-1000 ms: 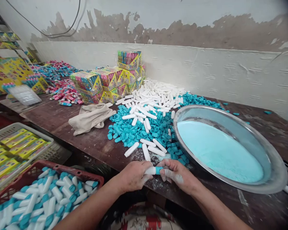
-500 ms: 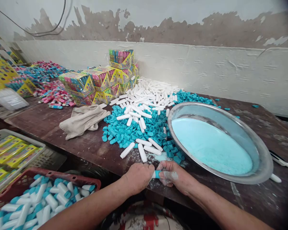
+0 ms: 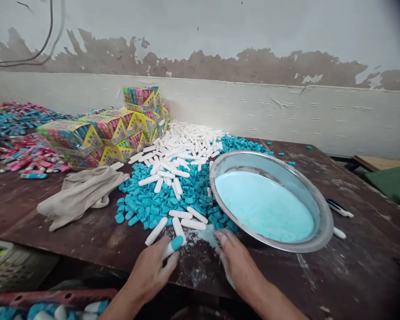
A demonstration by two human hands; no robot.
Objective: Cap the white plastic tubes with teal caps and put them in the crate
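Observation:
My left hand point(image 3: 150, 271) is closed round a white plastic tube with a teal cap point(image 3: 174, 245), its capped end sticking out past the fingers. Apart from it, my right hand point(image 3: 238, 262) is at the table's front with slightly bent fingers and nothing seen in them. Pale powder dusts its fingertips, which are close to a smear of blue powder point(image 3: 206, 234) and the pile of teal caps point(image 3: 166, 193). Several white tubes point(image 3: 194, 223) lie just beyond my hands, and more are heaped on and behind the caps point(image 3: 193, 138).
At right stands a wide metal basin point(image 3: 323, 213) of light blue powder. A beige cloth point(image 3: 83, 191) and stacked yellow display boxes point(image 3: 116, 151) are left of the caps. A red crate point(image 3: 60, 297) of capped tubes sits below the table edge. Right of the basin lies a cutter knife point(image 3: 340, 208).
My hands have come apart. The left has moved left with the capped tube; the right has let go and reached forward beside the powder. The view has swung right.

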